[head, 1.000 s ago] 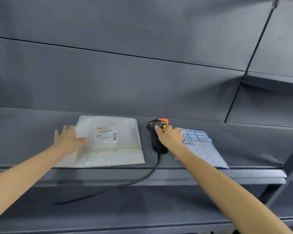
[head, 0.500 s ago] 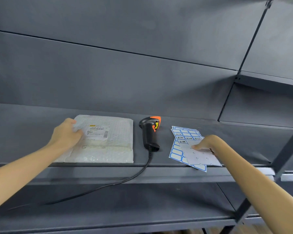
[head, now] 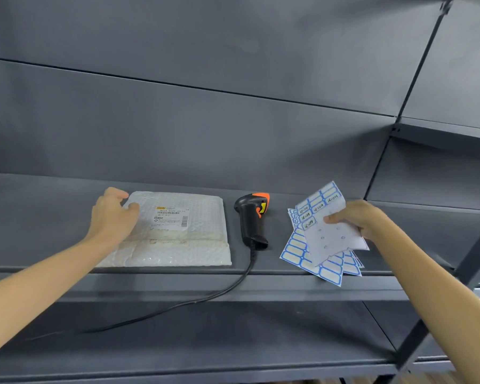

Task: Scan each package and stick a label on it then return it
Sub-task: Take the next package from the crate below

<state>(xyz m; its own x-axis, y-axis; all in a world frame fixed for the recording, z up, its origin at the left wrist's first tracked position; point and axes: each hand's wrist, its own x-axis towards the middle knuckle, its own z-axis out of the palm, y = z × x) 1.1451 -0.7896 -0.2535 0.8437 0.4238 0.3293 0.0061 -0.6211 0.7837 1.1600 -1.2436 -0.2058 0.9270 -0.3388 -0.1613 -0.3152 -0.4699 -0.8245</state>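
From my feed: white bubble-mailer package lies flat on the dark grey shelf, left of centre, shipping label face up with a barcode printed on it. Left hand sits on the package's far-left corner, fingers curled over the edge, thumb on top near the label; I read it as gripping that corner, package flat on the shelf. Black barcode scanner with orange trigger and orange top lies on the shelf just right of the package, not touching it, neither hand on it. Its black cable runs off the shelf's front edge and trails down-left over the lower shelf. Right hand is pinching one sheet of labels, thumb on the upper face, remaining fingers curled behind it; the sheet is tilted up off the shelf. Its upper part carries blue-bordered labels with handwriting I can't read at this size; its lower part is bare backing. Under it a fanned stack of label sheets with blank blue-bordered stickers rests on the shelf near the front edge, one corner overhanging slightly. I can't tell whether the held sheet touches the stack. Both forearms are bare, entering from the bottom corners. Grey back panel behind the shelf.
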